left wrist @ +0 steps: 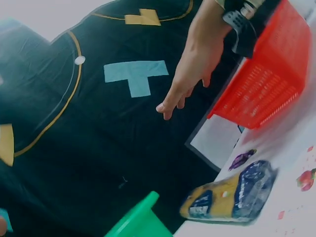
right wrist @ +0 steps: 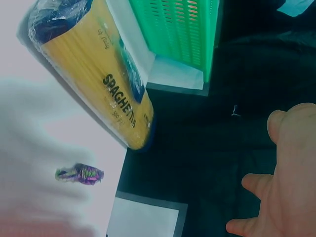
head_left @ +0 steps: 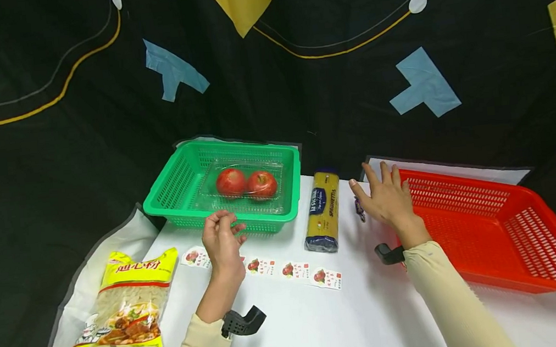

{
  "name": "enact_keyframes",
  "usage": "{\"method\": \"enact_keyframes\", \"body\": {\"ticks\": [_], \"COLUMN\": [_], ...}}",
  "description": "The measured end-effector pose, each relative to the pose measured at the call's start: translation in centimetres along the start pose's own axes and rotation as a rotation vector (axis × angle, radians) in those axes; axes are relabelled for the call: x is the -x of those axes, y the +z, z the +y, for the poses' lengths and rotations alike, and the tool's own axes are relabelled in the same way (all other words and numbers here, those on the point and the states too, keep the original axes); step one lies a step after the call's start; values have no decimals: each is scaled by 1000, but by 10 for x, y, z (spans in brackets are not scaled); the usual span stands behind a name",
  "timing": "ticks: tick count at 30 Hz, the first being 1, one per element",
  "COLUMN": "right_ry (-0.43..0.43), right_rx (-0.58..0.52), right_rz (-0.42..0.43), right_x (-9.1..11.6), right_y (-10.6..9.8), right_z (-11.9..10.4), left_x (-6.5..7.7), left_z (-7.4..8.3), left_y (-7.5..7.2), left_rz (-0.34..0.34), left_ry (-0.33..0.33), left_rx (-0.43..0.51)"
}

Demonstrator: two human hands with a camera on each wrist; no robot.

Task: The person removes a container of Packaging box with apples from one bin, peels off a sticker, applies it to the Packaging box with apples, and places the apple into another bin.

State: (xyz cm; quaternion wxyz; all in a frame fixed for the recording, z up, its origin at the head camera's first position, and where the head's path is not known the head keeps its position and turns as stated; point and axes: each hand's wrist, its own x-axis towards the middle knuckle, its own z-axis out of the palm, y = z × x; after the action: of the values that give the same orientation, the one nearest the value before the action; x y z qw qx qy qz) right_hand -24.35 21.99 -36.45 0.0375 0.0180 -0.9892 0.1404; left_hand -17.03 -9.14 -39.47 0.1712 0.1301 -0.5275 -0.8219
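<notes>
My left hand (head_left: 224,239), its fingers loosely bent and holding nothing, hovers at the near edge of the green basket (head_left: 289,216). Two red apples (head_left: 261,185) lie in that basket, in a clear plastic box. My right hand (head_left: 387,200) is held with fingers spread, beside the left end of the red basket (head_left: 467,234); it grips nothing. Close to its thumb is a small purple-wrapped candy (head_left: 359,209), also seen on the white table in the right wrist view. A yellow spaghetti packet (head_left: 323,211) lies between the two hands.
A bag of noodles (head_left: 127,302) with yellow ends lies at the table's left. A row of stickers with red fruit pictures (head_left: 293,270) lies on the white table (head_left: 311,330) in front of the green basket. A black cloth (head_left: 326,103) hangs behind everything.
</notes>
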Motion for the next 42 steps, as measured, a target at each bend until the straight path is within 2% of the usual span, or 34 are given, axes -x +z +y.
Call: {"method": "enact_keyframes", "body": {"ticks": [6, 13, 20, 26, 32, 42], "right_ry": [-8, -20, -33, -33, -30, -41], "right_rx": [-24, -32, -46, -61, -60, -87], "right_rz": [-11, -16, -17, -44, -49, -52], "right_x": [0, -2, -3, -4, -4, -4], "right_y": [4, 9, 13, 15, 17, 21], "right_z": [-6, -14, -19, -23, -25, -29], "left_x": [-9, -28, -46, -59, -68, -75], "left_z": [-5, -3, 1, 2, -1, -8], "left_y": [-14, -25, -32, -40, -46, -48], "left_rz": [102, 114, 171, 177, 141, 119], "left_ry": [-106, -222, -336, -434, -461, -437], "left_rx": [190, 304, 403, 537, 587, 574]}}
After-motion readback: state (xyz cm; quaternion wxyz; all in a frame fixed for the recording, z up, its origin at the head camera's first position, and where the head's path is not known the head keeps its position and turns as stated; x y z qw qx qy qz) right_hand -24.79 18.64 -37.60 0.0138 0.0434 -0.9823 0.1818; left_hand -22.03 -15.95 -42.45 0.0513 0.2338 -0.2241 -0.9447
